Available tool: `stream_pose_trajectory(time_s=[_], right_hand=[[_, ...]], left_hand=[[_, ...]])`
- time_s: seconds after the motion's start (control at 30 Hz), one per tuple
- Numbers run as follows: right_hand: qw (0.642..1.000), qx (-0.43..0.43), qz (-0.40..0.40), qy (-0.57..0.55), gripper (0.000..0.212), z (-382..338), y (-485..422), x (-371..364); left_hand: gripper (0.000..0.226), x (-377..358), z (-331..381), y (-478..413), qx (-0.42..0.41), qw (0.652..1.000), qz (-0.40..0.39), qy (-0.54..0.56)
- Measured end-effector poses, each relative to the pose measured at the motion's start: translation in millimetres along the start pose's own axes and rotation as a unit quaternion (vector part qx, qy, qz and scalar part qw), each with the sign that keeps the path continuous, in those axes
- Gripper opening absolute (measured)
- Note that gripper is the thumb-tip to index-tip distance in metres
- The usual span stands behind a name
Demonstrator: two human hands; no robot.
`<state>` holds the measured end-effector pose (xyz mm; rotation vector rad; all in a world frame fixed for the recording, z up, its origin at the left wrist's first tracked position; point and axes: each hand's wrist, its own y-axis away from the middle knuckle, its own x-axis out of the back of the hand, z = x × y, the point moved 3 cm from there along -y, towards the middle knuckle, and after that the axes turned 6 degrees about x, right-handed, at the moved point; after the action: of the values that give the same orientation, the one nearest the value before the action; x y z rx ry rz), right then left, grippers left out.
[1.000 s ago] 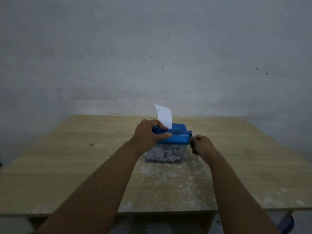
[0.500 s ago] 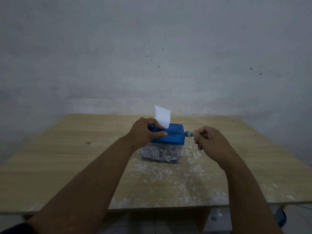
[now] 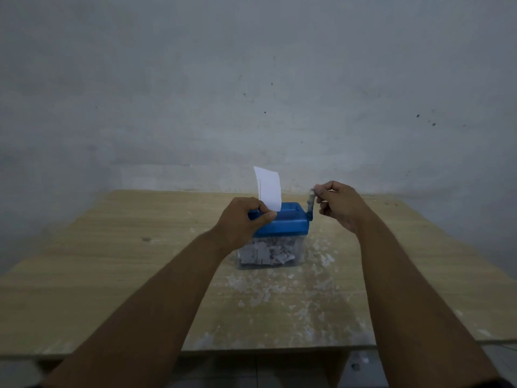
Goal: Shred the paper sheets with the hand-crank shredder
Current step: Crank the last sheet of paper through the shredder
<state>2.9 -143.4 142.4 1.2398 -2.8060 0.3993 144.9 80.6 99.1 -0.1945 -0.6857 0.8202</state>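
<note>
A small hand-crank shredder (image 3: pixel 288 222) with a blue top stands in the middle of the wooden table (image 3: pixel 112 275). Its clear bin (image 3: pixel 268 253) holds white paper shreds. A white paper sheet (image 3: pixel 268 189) stands upright in the slot. My left hand (image 3: pixel 240 222) grips the left end of the blue top, thumb across its front. My right hand (image 3: pixel 338 205) pinches the crank handle (image 3: pixel 311 201), which points up at the shredder's right side.
White paper scraps (image 3: pixel 279 289) are scattered on the table in front of and to the right of the shredder. A grey wall rises directly behind the table's far edge. The near table edge runs across the bottom, with floor below.
My right hand has swung the crank from low beside the shredder up to the top of its turn. The paper sheet stands a little lower in the slot. My left hand has kept its hold.
</note>
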Motion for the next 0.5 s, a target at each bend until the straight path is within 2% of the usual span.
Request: stream_pose_trajectory(time_s=[0.17, 0.3, 0.33, 0.43, 0.47, 0.5], right_hand=[[0.999, -0.028, -0.009, 0.022, 0.027, 3.0, -16.5, -11.6], [0.978, -0.072, -0.037, 0.192, 0.016, 41.3, -9.5, -17.3], [0.974, -0.09, -0.042, 0.201, 0.015, 55.5, -2.8, -18.8], [0.986, -0.12, 0.01, 0.117, 0.018, 84.2, 25.9, -22.1], [0.988, -0.114, 0.03, 0.102, 0.02, 89.3, 34.2, -22.5], [0.988, -0.102, 0.046, 0.102, 0.023, 92.4, 42.9, -22.0]], left_hand=[[0.014, 5.6, 1.6, 3.3, 0.035, 0.999, -0.022, -0.001], [0.016, 5.3, 3.5, 5.9, 0.045, 0.998, -0.037, 0.015], [0.016, 5.4, 3.8, 6.3, 0.045, 0.998, -0.033, 0.019], [0.008, 1.3, 4.2, 9.8, 0.039, 0.999, 0.013, 0.02], [0.014, -0.8, 4.2, 10.8, 0.037, 0.998, 0.036, 0.024], [0.031, -3.3, 3.8, 11.6, 0.041, 0.997, 0.055, 0.031]])
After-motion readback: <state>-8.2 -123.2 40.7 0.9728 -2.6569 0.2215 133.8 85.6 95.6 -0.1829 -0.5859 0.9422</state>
